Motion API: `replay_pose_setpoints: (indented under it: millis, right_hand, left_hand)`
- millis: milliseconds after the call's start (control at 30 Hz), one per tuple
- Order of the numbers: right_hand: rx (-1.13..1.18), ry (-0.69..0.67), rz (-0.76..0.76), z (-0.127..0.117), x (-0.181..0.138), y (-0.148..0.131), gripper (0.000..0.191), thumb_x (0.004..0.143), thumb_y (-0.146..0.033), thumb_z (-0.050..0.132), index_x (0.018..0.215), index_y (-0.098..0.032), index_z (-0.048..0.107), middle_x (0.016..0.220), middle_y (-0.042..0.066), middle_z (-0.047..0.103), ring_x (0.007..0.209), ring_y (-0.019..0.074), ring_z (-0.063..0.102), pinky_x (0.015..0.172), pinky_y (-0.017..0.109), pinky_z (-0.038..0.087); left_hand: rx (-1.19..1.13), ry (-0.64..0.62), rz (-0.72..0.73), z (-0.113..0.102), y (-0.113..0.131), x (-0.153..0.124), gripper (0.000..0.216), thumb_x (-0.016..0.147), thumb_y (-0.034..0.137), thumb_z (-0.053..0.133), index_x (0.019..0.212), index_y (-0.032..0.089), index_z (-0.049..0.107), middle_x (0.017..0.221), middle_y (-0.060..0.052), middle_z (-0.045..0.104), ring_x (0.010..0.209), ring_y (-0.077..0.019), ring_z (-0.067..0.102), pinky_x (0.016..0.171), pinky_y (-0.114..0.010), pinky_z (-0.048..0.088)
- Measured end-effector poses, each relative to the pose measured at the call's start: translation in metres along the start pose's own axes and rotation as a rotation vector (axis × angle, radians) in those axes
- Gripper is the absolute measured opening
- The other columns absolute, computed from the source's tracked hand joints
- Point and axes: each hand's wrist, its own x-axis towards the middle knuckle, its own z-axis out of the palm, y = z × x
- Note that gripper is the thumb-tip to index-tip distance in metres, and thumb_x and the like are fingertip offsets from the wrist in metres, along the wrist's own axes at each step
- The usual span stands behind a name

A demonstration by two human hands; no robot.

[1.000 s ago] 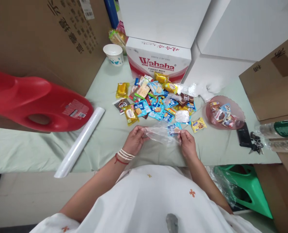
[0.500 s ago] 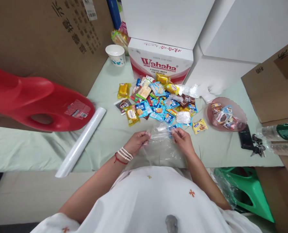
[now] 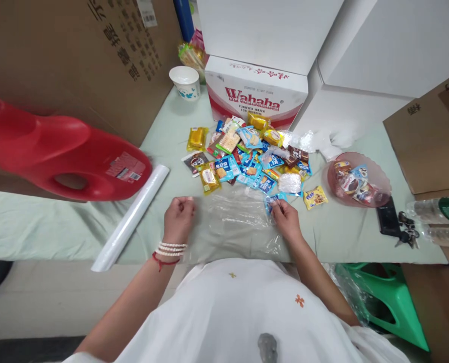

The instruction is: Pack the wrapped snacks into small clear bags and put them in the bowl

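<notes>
Clear plastic film, perhaps a bag, is stretched flat between my two hands, low over the table. My left hand, with beads and a red string at the wrist, pinches its left end. At the right end, my right hand is closed on the film, its fingertips beside a blue snack packet; whether they also touch that packet is unclear. Just beyond the film lies a heap of wrapped snacks. A yellow cookie packet rests to the right of my right hand.
On the left are a red jug and a white roll. A paper cup and a Wahaha box stand behind the heap. At right sit a pink bowl with snacks, a phone and keys.
My left hand has moved left, drawing the bunched film out wide. My right hand stays at nearly the same place by the blue packet.
</notes>
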Motion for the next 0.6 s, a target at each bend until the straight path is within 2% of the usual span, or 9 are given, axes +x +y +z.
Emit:
replay_pose_setpoints:
  millis: [100, 167, 233, 267, 333, 400, 467, 533, 600]
  right_hand:
    - [-0.089, -0.051, -0.057, -0.007, -0.001, -0.001, 0.04, 0.095, -0.055, 0.054, 0.075, -0.022, 0.062, 0.069, 0.0, 0.058, 0.068, 0.0187, 0.05, 0.064, 0.028, 0.039]
    - [-0.131, -0.163, -0.055, -0.019, -0.001, -0.005, 0.037, 0.093, -0.055, 0.058, 0.081, -0.022, 0.069, 0.07, 0.001, 0.061, 0.069, 0.0194, 0.052, 0.066, 0.028, 0.04]
    - [-0.192, -0.278, -0.064, -0.033, 0.002, -0.015, 0.036, 0.089, -0.056, 0.064, 0.093, -0.023, 0.074, 0.078, 0.002, 0.067, 0.071, 0.0207, 0.056, 0.068, 0.03, 0.042]
    - [-0.243, -0.293, -0.083, -0.038, 0.006, -0.021, 0.037, 0.088, -0.057, 0.066, 0.1, -0.023, 0.076, 0.083, 0.003, 0.07, 0.074, 0.0217, 0.058, 0.069, 0.031, 0.043]
    - [-0.382, -0.228, -0.135, -0.041, 0.017, -0.034, 0.041, 0.089, -0.059, 0.067, 0.109, -0.024, 0.075, 0.092, 0.007, 0.074, 0.079, 0.0241, 0.062, 0.072, 0.032, 0.044]
    - [-0.51, -0.133, -0.14, -0.03, 0.031, -0.044, 0.043, 0.091, -0.058, 0.065, 0.115, -0.024, 0.074, 0.097, 0.01, 0.075, 0.083, 0.0256, 0.064, 0.072, 0.032, 0.043]
    - [-0.57, -0.12, -0.114, -0.01, 0.043, -0.05, 0.037, 0.09, -0.051, 0.067, 0.115, -0.023, 0.073, 0.1, 0.011, 0.075, 0.086, 0.0258, 0.065, 0.072, 0.031, 0.042]
    - [-0.567, -0.146, -0.101, 0.011, 0.052, -0.049, 0.021, 0.089, -0.039, 0.069, 0.102, -0.023, 0.075, 0.095, 0.01, 0.076, 0.085, 0.025, 0.066, 0.071, 0.03, 0.041]
    - [-0.532, -0.163, -0.121, 0.024, 0.057, -0.044, 0.011, 0.089, -0.03, 0.064, 0.09, -0.023, 0.074, 0.089, 0.008, 0.075, 0.084, 0.0232, 0.066, 0.071, 0.029, 0.041]
  left_hand:
    - [0.324, -0.092, 0.292, 0.012, 0.011, 0.002, 0.031, 0.095, 0.046, 0.049, 0.088, 0.022, 0.066, 0.088, -0.008, 0.069, 0.091, -0.0257, 0.061, 0.089, -0.04, 0.051]
    - [0.497, -0.12, 0.465, 0.027, 0.02, 0.004, 0.032, 0.095, 0.043, 0.052, 0.107, 0.018, 0.068, 0.108, -0.015, 0.07, 0.11, -0.0321, 0.06, 0.102, -0.048, 0.046]
    - [0.613, -0.17, 0.542, 0.045, 0.03, 0.007, 0.044, 0.093, 0.04, 0.057, 0.13, 0.015, 0.062, 0.127, -0.02, 0.065, 0.119, -0.0357, 0.058, 0.104, -0.05, 0.046]
    - [0.655, -0.207, 0.55, 0.053, 0.034, 0.008, 0.051, 0.092, 0.038, 0.059, 0.138, 0.015, 0.057, 0.133, -0.02, 0.062, 0.12, -0.0361, 0.058, 0.102, -0.049, 0.048]
    - [0.719, -0.278, 0.536, 0.068, 0.041, 0.009, 0.063, 0.09, 0.033, 0.063, 0.149, 0.016, 0.048, 0.14, -0.02, 0.057, 0.12, -0.0356, 0.061, 0.096, -0.044, 0.051]
    - [0.76, -0.314, 0.516, 0.077, 0.044, 0.008, 0.071, 0.087, 0.027, 0.065, 0.154, 0.018, 0.043, 0.144, -0.02, 0.055, 0.119, -0.0355, 0.063, 0.092, -0.042, 0.053]
    - [0.744, -0.325, 0.505, 0.082, 0.042, 0.006, 0.073, 0.084, 0.023, 0.066, 0.153, 0.021, 0.044, 0.145, -0.019, 0.055, 0.118, -0.0356, 0.064, 0.091, -0.042, 0.053]
    - [0.624, -0.309, 0.464, 0.083, 0.035, 0.007, 0.063, 0.08, 0.021, 0.068, 0.142, 0.023, 0.057, 0.134, -0.017, 0.064, 0.112, -0.0343, 0.066, 0.088, -0.04, 0.053]
    - [0.476, -0.275, 0.408, 0.079, 0.027, 0.012, 0.038, 0.078, 0.022, 0.069, 0.116, 0.024, 0.071, 0.111, -0.012, 0.073, 0.101, -0.0314, 0.068, 0.086, -0.038, 0.052]
